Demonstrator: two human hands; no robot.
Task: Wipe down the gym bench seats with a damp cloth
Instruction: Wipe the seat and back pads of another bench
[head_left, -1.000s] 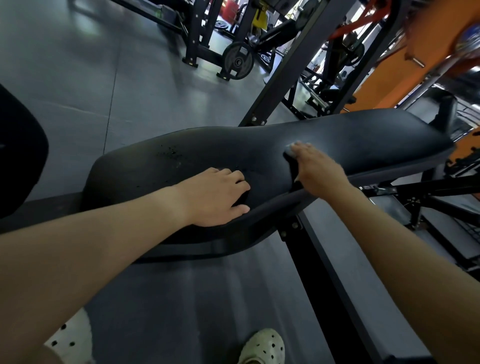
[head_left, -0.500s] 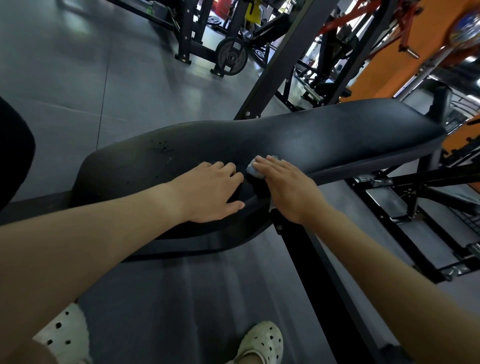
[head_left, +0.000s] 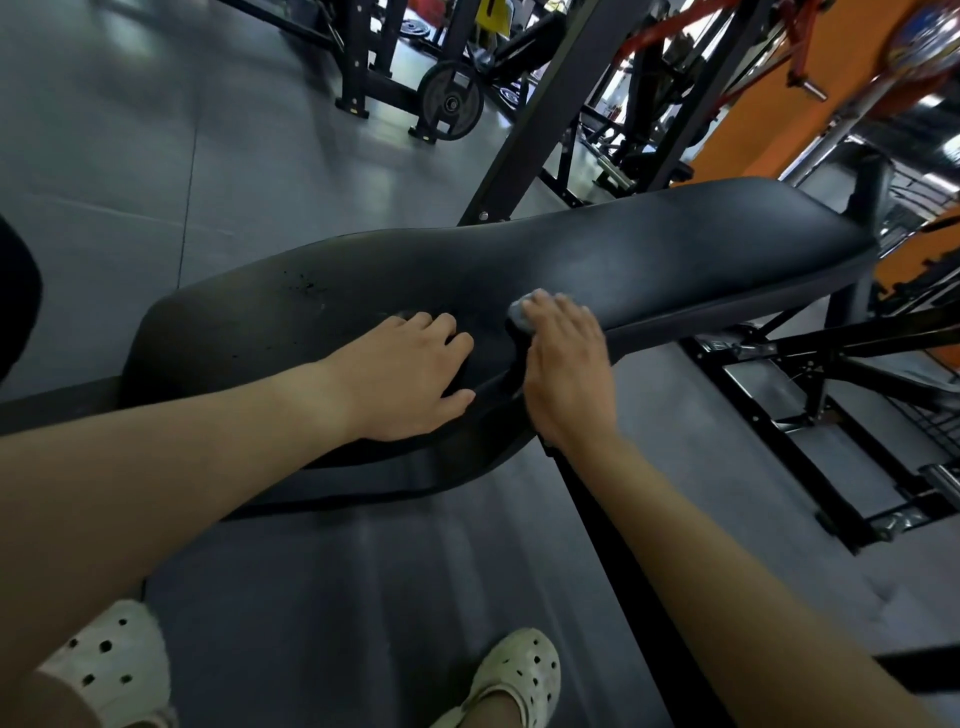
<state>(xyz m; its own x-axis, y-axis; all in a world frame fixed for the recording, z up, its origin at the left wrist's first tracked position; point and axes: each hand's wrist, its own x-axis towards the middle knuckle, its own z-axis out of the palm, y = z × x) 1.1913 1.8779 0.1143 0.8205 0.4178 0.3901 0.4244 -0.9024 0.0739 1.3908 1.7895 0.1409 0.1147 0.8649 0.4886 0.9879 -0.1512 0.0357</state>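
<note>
A long black padded bench seat (head_left: 649, 260) runs from lower left to upper right, with dark specks near its left end. My right hand (head_left: 563, 364) presses a small grey cloth (head_left: 519, 314) onto the seat's near edge; only a bit of cloth shows past the fingertips. My left hand (head_left: 410, 379) lies flat on the seat just left of it, fingers slightly curled, holding nothing.
The bench's black steel frame (head_left: 810, 384) spreads out at right and a black upright (head_left: 524, 135) rises behind the seat. A weight plate (head_left: 451, 101) hangs on a rack at the back. An orange wall (head_left: 779, 119) is at upper right. My white clogs (head_left: 514, 675) stand on grey floor.
My right hand slid the cloth leftward along the seat, from mid-bench to close beside my left hand, and has stayed about there. The left hand has barely moved.
</note>
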